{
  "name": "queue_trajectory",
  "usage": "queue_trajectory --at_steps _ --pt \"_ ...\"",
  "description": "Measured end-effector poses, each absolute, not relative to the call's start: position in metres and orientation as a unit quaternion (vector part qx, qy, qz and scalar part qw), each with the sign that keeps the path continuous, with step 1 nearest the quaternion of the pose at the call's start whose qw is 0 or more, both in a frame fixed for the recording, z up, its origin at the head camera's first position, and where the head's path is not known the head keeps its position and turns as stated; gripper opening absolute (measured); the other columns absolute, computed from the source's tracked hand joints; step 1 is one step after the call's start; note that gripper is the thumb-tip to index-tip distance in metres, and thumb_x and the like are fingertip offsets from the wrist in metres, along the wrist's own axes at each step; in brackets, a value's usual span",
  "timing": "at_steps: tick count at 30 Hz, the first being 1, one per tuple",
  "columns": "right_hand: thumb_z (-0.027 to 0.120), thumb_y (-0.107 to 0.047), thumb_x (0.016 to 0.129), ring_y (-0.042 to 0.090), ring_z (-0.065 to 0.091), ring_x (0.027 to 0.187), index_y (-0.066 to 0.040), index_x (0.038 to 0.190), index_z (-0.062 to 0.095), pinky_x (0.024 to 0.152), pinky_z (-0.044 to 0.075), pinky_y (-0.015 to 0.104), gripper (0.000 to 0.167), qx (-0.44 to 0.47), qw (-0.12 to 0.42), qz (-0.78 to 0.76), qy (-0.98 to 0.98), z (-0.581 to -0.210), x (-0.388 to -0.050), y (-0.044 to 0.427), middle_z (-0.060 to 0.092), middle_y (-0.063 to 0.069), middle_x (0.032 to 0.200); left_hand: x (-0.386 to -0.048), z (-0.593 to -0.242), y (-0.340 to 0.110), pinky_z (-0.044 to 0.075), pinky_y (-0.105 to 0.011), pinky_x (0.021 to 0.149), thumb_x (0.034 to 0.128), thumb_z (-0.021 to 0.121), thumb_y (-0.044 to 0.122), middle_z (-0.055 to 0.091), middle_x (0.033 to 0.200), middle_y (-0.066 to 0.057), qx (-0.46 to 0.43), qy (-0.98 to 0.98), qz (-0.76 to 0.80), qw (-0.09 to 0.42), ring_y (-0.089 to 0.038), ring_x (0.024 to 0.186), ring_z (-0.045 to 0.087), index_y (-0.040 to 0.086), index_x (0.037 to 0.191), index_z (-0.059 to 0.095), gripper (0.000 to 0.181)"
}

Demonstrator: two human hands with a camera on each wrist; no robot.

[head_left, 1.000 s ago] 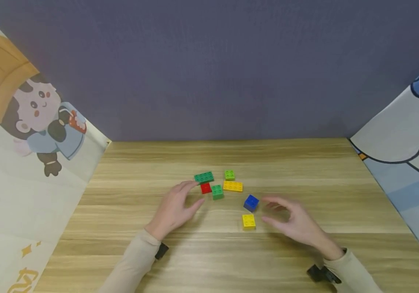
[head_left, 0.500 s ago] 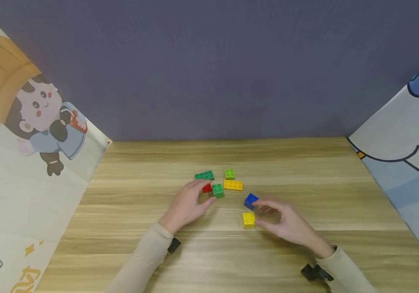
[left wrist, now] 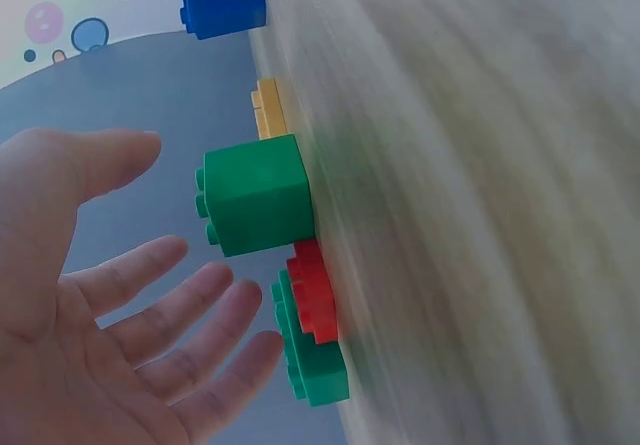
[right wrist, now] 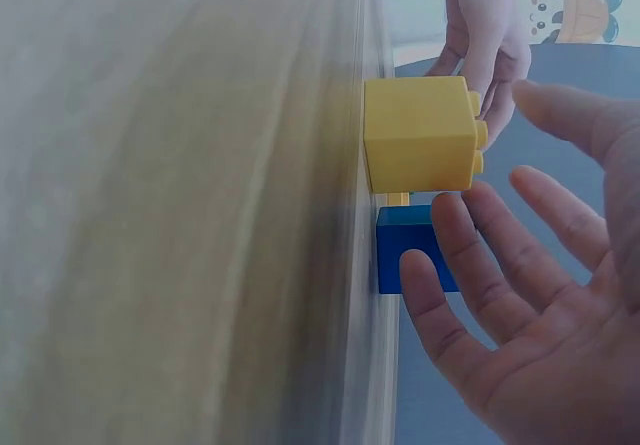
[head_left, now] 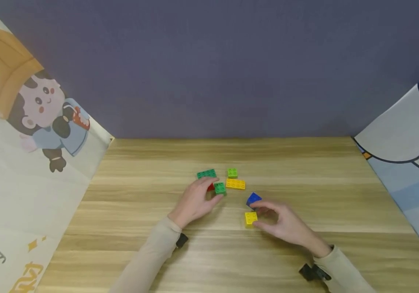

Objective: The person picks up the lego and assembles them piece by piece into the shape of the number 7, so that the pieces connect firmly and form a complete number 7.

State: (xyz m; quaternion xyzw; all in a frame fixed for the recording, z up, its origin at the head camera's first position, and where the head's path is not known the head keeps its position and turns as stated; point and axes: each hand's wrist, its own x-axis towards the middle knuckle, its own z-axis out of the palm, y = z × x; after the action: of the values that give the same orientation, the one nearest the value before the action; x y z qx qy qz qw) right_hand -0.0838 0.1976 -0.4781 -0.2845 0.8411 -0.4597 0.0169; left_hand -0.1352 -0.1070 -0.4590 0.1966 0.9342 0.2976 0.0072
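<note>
While the left hand [head_left: 196,202] has its thumb and fingers spread loosely by the small green brick [head_left: 219,189], not gripping it, the right hand [head_left: 286,222] is just as relaxed, holding nothing, near the blue brick [head_left: 253,199] and square yellow brick [head_left: 251,218]. All the bricks sit loose straight on the worktop [head_left: 286,162]: the red brick [left wrist: 315,295] just beside the long green brick [head_left: 206,173], the lime brick [head_left: 232,173] behind the long yellow brick [head_left: 235,184].

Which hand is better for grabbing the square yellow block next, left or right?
Probably the right hand: it is open and right beside the square yellow block. The left hand is farther off, over by the chunky green block, so it would have to reach across.
</note>
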Motion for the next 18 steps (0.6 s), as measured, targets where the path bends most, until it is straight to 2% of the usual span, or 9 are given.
queue_trajectory --at_steps 7,18 --pt "0.088 -0.011 0.087 0.017 0.074 0.099 -0.006 0.129 0.073 0.092 0.063 0.038 0.045 -0.281 0.026 -0.452 0.846 -0.482 -0.084 0.199 0.078 0.003 0.117 -0.138 -0.462 -0.102 0.047 -0.052 0.120 0.1000 0.074 0.041 0.061 0.154 -0.014 0.203 0.936 0.287 0.008 -0.034 0.144 0.057 0.011 0.148 0.062 0.058" --pt "0.087 -0.015 0.088 0.006 0.072 0.101 -0.009 0.131 0.072 0.093 0.062 0.034 0.046 -0.259 0.066 -0.433 0.861 -0.483 -0.084 0.203 0.077 0.001 0.123 -0.143 -0.464 -0.095 0.048 -0.052 0.119 0.0988 0.077 0.034 0.063 0.150 -0.017 0.207 0.933 0.292 0.030 -0.036 0.141 0.059 0.008 0.146 0.063 0.055"
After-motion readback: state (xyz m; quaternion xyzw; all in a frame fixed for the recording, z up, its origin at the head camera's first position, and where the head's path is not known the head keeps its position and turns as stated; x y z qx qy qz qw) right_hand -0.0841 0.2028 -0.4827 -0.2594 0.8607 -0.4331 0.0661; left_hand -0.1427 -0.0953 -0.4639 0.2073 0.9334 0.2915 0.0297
